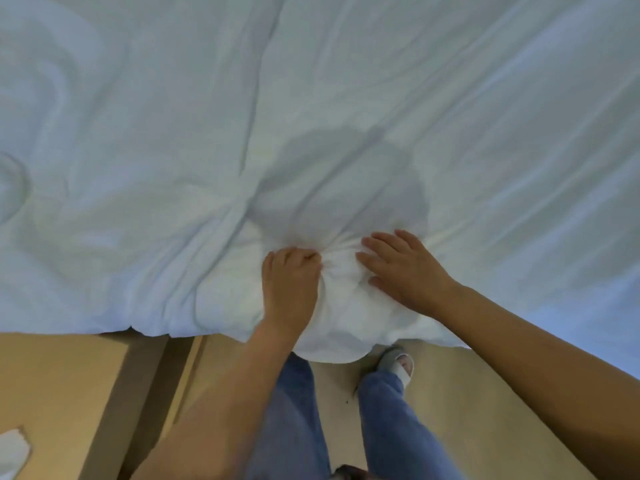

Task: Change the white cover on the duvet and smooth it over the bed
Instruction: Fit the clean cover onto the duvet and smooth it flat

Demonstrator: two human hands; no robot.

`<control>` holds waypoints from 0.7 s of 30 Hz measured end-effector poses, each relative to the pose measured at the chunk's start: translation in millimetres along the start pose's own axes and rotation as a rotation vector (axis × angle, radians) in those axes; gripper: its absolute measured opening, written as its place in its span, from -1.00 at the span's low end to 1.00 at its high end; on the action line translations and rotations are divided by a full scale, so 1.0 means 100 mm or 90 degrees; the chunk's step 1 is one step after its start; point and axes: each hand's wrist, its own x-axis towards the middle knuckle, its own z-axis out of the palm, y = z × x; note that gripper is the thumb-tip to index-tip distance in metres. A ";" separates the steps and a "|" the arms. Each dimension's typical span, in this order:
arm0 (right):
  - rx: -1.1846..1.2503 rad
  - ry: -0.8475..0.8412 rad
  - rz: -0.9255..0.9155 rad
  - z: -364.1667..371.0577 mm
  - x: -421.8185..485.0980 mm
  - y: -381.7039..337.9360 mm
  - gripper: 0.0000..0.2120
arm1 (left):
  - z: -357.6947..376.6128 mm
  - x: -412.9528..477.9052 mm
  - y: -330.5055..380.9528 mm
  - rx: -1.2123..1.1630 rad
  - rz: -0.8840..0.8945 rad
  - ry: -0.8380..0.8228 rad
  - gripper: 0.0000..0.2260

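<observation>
The white duvet in its cover (346,116) lies spread over the bed and fills the upper two thirds of the view, creased in long folds. At the near edge a bunched lump of the white cover (341,306) hangs slightly over the bed's side. My left hand (289,282) grips a gathered fold of that fabric with curled fingers. My right hand (401,268) lies just right of it, its fingers spread flat and pressing on the bunched cover. A shadow falls on the duvet just beyond both hands.
I stand at the bed's near edge on a beige floor (433,393), my legs in blue jeans and a grey slipper (398,363) showing. A light wooden piece of furniture (52,393) stands at lower left, with a white cloth (12,452) on it.
</observation>
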 end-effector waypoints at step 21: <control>0.035 0.100 -0.033 0.46 -1.29 1.00 -0.40 | 0.19 -0.35 1.33 -0.246 -0.304 -0.256 -0.79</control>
